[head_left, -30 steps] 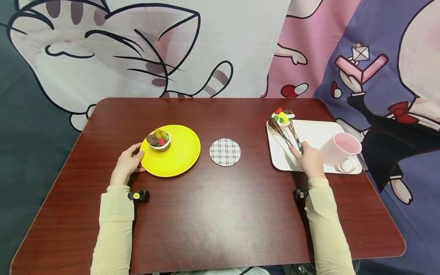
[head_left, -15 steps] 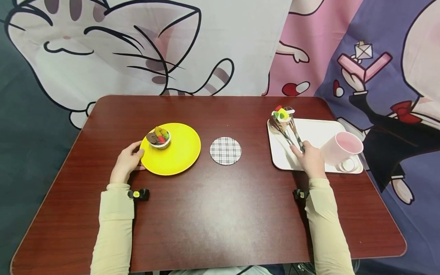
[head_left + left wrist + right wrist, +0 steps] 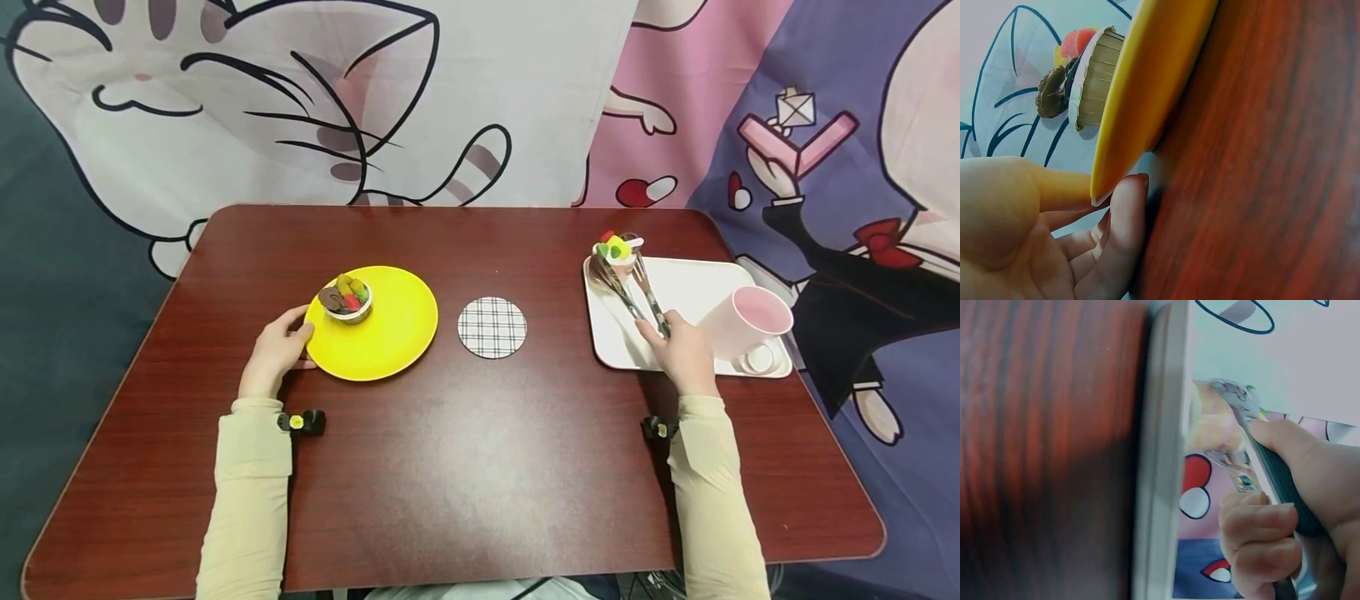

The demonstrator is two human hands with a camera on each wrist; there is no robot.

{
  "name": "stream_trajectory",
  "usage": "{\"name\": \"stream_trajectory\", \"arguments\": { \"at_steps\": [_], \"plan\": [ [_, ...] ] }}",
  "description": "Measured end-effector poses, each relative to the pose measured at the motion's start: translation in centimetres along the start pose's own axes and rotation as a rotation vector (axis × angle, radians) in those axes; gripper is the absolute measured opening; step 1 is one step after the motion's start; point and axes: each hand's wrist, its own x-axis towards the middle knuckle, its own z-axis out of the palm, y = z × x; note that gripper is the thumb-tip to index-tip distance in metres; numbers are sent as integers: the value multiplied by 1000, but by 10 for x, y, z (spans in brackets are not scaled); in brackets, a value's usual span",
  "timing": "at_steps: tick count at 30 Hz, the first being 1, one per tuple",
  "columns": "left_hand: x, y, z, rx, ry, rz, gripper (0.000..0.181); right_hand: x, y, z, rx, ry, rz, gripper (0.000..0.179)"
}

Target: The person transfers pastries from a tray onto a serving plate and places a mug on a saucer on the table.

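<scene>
My left hand (image 3: 277,350) holds the left rim of a yellow plate (image 3: 397,333), thumb on top and fingers under the edge. A toy cupcake (image 3: 351,302) with brown, red and green toppings sits on the plate's left part. At the right, my right hand (image 3: 686,354) grips metal tongs (image 3: 649,296) with dark handles, seen in the right wrist view. The tongs' ends are on either side of a second cupcake (image 3: 617,252), topped in yellow, red and green, at the far left corner of a white tray (image 3: 690,279). My fingers hide the near end of the tongs.
A pinkish mug (image 3: 723,329) stands on the tray's right part, just beside my right hand. Between plate and tray lies a round checked coaster (image 3: 492,327). The brown table (image 3: 480,483) ends at a printed cloth backdrop (image 3: 540,100).
The head view has tipped slightly, moving the scene up a little. My right hand has shifted slightly to the right with the tongs. The plate and left hand keep their places.
</scene>
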Motion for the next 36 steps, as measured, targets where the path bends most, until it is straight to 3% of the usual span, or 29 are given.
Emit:
{"name": "stream_trajectory", "arguments": {
  "at_steps": [20, 29, 36],
  "plan": [
    [-1, 3, -3, 13, 16, 22, 56, 7, -14, -9, -23, -133, 78, 57],
    [1, -1, 0, 17, 19, -23, 56, 13, -18, -12, -24, -311, 132, 66],
    [2, -2, 0, 15, 19, -11, 55, 9, -16, -13, 43, -310, 144, 70]
  ]
}}
